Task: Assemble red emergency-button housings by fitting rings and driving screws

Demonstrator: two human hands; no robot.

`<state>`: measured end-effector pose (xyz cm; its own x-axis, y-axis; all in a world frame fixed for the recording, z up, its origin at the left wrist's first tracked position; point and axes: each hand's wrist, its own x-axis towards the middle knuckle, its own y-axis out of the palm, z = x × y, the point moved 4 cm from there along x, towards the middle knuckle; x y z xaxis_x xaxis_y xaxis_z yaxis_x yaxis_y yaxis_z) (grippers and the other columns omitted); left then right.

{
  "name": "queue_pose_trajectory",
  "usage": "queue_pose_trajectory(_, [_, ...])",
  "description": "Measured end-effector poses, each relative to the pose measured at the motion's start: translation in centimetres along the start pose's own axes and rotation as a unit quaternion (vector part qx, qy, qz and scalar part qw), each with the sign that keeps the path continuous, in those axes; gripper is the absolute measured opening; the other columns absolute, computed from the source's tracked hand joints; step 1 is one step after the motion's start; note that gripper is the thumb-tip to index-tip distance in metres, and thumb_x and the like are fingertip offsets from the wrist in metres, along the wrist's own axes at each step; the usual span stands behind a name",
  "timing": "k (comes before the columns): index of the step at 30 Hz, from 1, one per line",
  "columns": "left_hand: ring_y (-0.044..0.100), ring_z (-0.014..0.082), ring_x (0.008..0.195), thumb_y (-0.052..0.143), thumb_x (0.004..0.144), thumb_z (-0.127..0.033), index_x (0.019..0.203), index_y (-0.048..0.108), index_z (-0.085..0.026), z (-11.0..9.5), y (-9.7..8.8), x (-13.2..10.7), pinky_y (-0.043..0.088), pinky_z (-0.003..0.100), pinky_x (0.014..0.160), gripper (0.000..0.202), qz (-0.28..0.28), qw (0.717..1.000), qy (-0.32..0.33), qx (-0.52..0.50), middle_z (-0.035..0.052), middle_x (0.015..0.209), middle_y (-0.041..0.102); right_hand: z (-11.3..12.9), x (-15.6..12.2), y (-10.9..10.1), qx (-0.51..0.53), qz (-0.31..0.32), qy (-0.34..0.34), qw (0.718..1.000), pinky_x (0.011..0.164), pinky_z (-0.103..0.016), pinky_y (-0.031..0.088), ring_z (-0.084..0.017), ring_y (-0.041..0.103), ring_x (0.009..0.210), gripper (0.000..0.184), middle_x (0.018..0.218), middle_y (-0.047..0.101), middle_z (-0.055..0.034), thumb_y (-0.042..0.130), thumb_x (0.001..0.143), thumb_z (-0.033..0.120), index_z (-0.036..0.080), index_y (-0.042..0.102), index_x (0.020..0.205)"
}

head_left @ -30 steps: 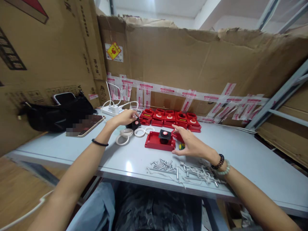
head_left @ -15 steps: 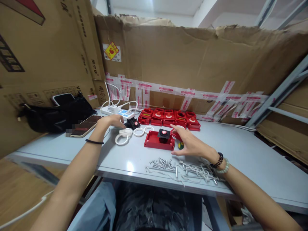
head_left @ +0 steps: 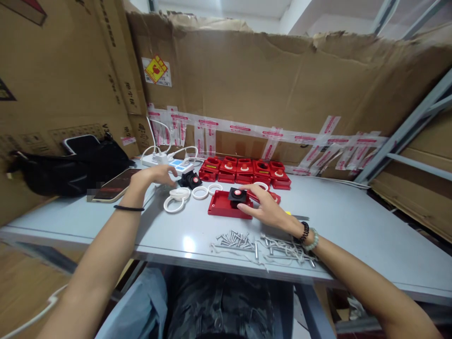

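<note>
Screws (head_left: 236, 239) near table (head_left: 353, 226) edge — rings (head_left: 183, 195) behind.

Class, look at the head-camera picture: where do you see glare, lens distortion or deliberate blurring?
Head view: a bright glare spot sits on the grey table near the screws; wide-angle distortion bends the metal shelf frame and stretches both forearms; a pixelated patch covers part of the phone; the left hand and right hand look sharp.
</note>
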<state>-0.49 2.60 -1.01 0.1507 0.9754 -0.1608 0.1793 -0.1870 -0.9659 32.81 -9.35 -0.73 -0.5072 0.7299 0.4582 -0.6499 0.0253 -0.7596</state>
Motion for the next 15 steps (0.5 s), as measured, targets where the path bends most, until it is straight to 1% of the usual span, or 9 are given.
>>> queue_pose_trajectory(2, [0.064, 0.0240, 0.087, 0.067, 0.055, -0.046, 0.109, 0.060, -0.016, 0.2, -0.3, 0.0, 0.048, 0.028, 0.074, 0.062, -0.018, 1.000, -0.003, -0.005, 0.0084, 0.101, 0.067, -0.2, 0.2, 0.3, 0.011, -0.001, 0.005, 1.000, 0.095, -0.039, 0.045, -0.019, 0.057, 0.108, 0.035, 0.117, 0.061, -0.0066, 0.061, 0.084, 0.031, 0.022, 0.053, 0.117])
queue_pose_trajectory(5, [0.065, 0.0242, 0.087, 0.064, 0.051, -0.047, 0.109, 0.060, -0.020, 0.4, -0.9, -0.2, 0.049, 0.026, 0.071, 0.064, -0.052, 0.998, -0.002, -0.022, 0.0083, 0.103, 0.067, -0.4, 0.3, 0.5, 0.016, -0.007, -0.002, 1.000, 0.094, -0.039, 0.045, -0.019, 0.058, 0.106, 0.030, 0.115, 0.062, -0.0065, 0.059, 0.084, 0.026, 0.021, 0.054, 0.114])
queue_pose_trajectory(7, [0.065, 0.0247, 0.088, 0.062, 0.051, -0.046, 0.110, 0.059, -0.021, 0.3, -1.2, -0.5, 0.049, 0.026, 0.069, 0.064, -0.072, 0.997, 0.008, -0.036, 0.0087, 0.104, 0.067, -0.5, 0.3, 0.6, 0.012, -0.012, -0.012, 1.000, 0.095, -0.039, 0.045, -0.019, 0.057, 0.107, 0.033, 0.116, 0.062, -0.0070, 0.060, 0.083, 0.026, 0.020, 0.053, 0.115])
queue_pose_trajectory(9, [0.065, 0.0252, 0.089, 0.061, 0.052, -0.046, 0.111, 0.058, -0.020, 0.0, -1.7, -1.0, 0.050, 0.027, 0.069, 0.065, -0.095, 0.994, 0.024, -0.048, 0.0091, 0.105, 0.067, -0.4, 0.2, 0.5, 0.004, -0.017, -0.019, 1.000, 0.097, -0.039, 0.044, -0.019, 0.055, 0.110, 0.038, 0.119, 0.060, -0.0082, 0.063, 0.082, 0.030, 0.019, 0.051, 0.117])
queue_pose_trajectory(13, [0.063, 0.0264, 0.095, 0.058, 0.057, -0.046, 0.109, 0.057, -0.019, -1.0, -2.8, -2.1, 0.050, 0.030, 0.075, 0.058, -0.165, 0.981, 0.067, -0.077, 0.0084, 0.106, 0.065, -0.3, 0.2, 0.2, -0.005, -0.031, -0.014, 0.999, 0.099, -0.040, 0.043, -0.020, 0.053, 0.114, 0.045, 0.123, 0.057, -0.0095, 0.064, 0.081, 0.033, 0.019, 0.048, 0.121])
queue_pose_trajectory(15, [0.061, 0.0260, 0.099, 0.057, 0.061, -0.044, 0.106, 0.058, -0.018, -2.4, -3.3, -2.8, 0.050, 0.032, 0.082, 0.052, -0.203, 0.968, 0.106, -0.103, 0.0074, 0.107, 0.064, -0.3, 0.1, -0.1, -0.006, -0.032, -0.006, 0.999, 0.099, -0.041, 0.043, -0.020, 0.054, 0.114, 0.046, 0.123, 0.057, -0.0090, 0.064, 0.081, 0.034, 0.021, 0.048, 0.122])
